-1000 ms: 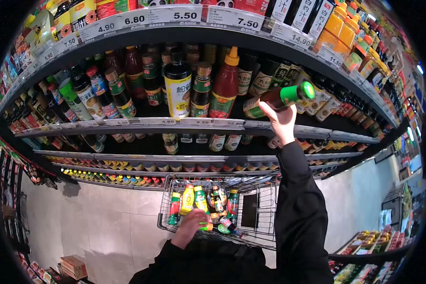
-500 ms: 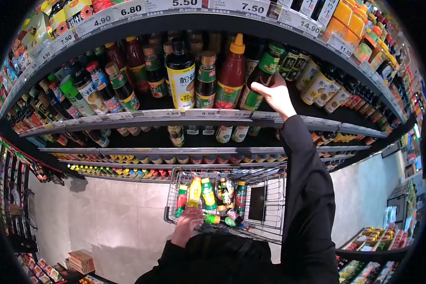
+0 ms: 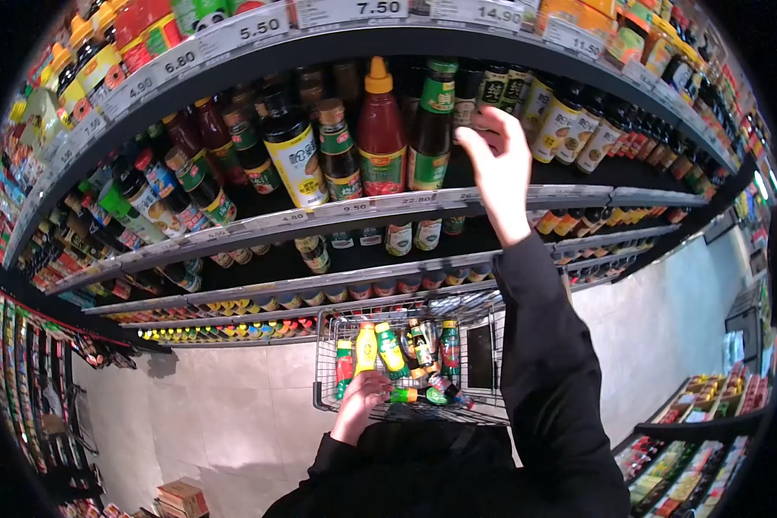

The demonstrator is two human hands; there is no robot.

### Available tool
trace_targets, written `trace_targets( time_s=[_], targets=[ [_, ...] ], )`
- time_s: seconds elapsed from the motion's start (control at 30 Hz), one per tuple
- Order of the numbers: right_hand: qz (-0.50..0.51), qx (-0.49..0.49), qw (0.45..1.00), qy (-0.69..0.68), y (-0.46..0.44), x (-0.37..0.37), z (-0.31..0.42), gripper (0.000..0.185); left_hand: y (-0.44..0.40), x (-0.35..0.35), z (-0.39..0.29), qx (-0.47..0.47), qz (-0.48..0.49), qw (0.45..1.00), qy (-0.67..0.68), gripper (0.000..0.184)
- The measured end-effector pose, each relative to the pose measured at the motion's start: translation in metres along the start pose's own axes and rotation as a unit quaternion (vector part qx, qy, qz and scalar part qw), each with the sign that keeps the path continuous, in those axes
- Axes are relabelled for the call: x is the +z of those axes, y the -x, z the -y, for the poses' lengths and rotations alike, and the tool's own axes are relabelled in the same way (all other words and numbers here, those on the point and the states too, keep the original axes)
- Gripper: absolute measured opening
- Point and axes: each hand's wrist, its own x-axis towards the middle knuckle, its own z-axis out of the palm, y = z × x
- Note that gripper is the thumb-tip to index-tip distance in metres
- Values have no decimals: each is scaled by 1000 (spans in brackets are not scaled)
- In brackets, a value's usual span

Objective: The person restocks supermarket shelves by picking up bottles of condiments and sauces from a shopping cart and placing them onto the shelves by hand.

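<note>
My right hand (image 3: 502, 164) is raised at the shelf, thumb and fingers apart with nothing between them. Just left of it, a dark sauce bottle (image 3: 432, 125) with a green cap and green label stands upright on the shelf, apart from the fingers. Beside that bottle is a red sauce bottle (image 3: 382, 129) with a yellow nozzle cap. Lower down, my left hand (image 3: 364, 399) has its fingers bent over the near rim of the shopping cart (image 3: 326, 380). Close above these fingers, a yellow bottle (image 3: 366, 347) lies in the cart; their undersides are hidden.
Several other bottles lie in the cart, among them a green one with a yellow label (image 3: 392, 352). A price rail (image 3: 358, 207) runs along the shelf front, and another shelf edge (image 3: 345, 39) hangs above. Tiled floor (image 3: 224, 406) extends left, with a cardboard box (image 3: 181, 498) on it.
My right hand has let go of the dark green-capped bottle and moved off to its right. The bottle now stands upright instead of tilted. My left hand stays at the cart's rim.
</note>
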Motion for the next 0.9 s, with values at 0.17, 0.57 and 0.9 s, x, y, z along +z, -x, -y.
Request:
trace_targets(
  time_s=[0.17,0.57,0.9],
  targets=[
    [86,-73,920,-375,68,-58,132,21,-15,-5,13,-12,22,996,82,22],
    [173,-3,836,-520,134,-125,207,11,-26,36,9,-79,55,995,27,25],
    [-1,251,848,-467,150,-128,229,9,-27,37,12,-79,44,996,17,23]
  ],
)
